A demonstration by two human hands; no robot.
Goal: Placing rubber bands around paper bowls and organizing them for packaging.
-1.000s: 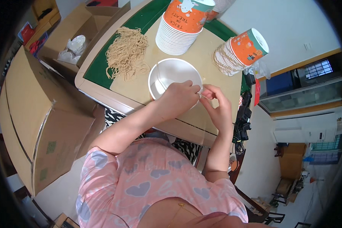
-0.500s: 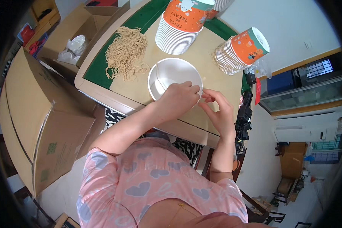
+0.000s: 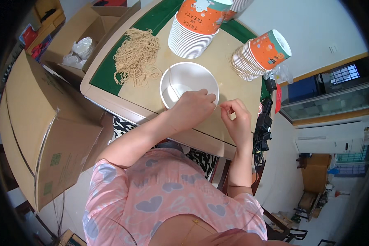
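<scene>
A white bucket (image 3: 184, 76) stands mouth up at the near edge of the table, its outside mostly hidden. A strand of tan string (image 3: 170, 80) runs over its far left rim and down inside. My left hand (image 3: 192, 107) is closed at the near right rim, its fingers pinching the string. Just right of the bucket, my right hand (image 3: 236, 118) pinches the string between thumb and fingertips. A short taut length shows between the two hands. The near rim is hidden behind my left hand and forearm.
A heap of tan strings (image 3: 137, 57) lies left of the bucket. Behind stands a tall stack of orange printed buckets (image 3: 192, 39). Another stack (image 3: 266, 53) at the right has strings draped round its rims. Black power adapters (image 3: 263, 123) line the right edge; cardboard boxes (image 3: 49, 135) stand left.
My right fingers, spread around the rim before, have closed into a pinch and drawn slightly right, away from the bucket. String now stretches between my hands. My left hand has barely moved.
</scene>
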